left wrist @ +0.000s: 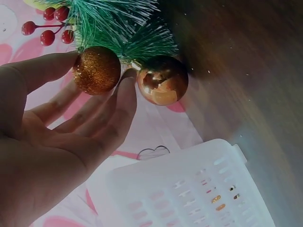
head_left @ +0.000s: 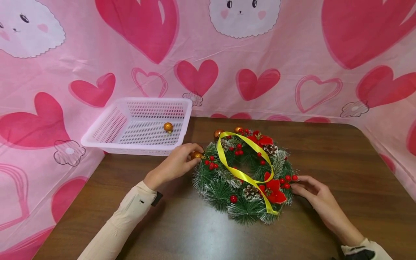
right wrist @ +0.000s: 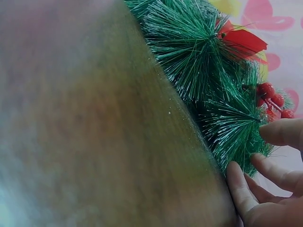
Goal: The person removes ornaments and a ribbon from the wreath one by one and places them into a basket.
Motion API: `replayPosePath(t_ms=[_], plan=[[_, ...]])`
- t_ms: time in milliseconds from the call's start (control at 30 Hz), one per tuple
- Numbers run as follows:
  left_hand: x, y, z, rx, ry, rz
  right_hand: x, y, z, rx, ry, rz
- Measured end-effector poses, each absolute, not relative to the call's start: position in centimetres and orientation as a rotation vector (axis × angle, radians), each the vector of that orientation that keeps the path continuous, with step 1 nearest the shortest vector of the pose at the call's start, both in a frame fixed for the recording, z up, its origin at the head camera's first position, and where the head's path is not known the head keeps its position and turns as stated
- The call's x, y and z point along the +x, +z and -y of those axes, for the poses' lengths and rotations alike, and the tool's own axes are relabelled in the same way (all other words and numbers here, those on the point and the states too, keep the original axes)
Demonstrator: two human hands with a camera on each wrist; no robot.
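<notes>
Here my left hand [head_left: 175, 164] is at the near-left edge of the green pine-needle Christmas wreath [head_left: 242, 177], which lies flat on the dark wooden table [head_left: 325, 151], and I pinch a small gold glitter ball ornament [left wrist: 96, 70] between thumb and fingertips [left wrist: 125, 90]; the fingers curl only lightly round it. Just beside it, touching the same sprig, sits a shiny copper-gold bauble [left wrist: 162, 79], which I do not hold. My right hand [head_left: 316, 196] rests at the wreath's right rim with relaxed, nearly straight fingers [right wrist: 244, 187] pressing the frosted needle tips, gripping nothing. I judge that I am working the glitter ball free, so the right hand should keep the wreath from sliding while the left pulls straight out along the sprig, not sideways, lest the shiny bauble or the red berry clusters [head_left: 211, 164] tear loose. A gentle twist may help; I cannot tell how the ball is fastened. The yellow satin ribbon [head_left: 242, 169] loops across the middle, well apart from my grip. The white perforated plastic basket [head_left: 107, 135] stands at the table's far-left, with one gold ball [head_left: 168, 126] inside.
</notes>
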State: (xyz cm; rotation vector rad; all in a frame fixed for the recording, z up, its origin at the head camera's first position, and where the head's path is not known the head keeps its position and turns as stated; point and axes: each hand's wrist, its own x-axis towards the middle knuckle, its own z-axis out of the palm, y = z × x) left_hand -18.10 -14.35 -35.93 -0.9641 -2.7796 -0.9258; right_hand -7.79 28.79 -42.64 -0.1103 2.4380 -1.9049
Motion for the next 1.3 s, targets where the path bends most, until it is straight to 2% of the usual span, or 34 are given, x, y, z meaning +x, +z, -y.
replayPosePath(t_ms=[1300], plan=[[-17.98, -35.69, 13.80, -0.926, -1.069, 2.605, -7.94, -42.50, -28.83, -0.100, -1.774, -2.514]])
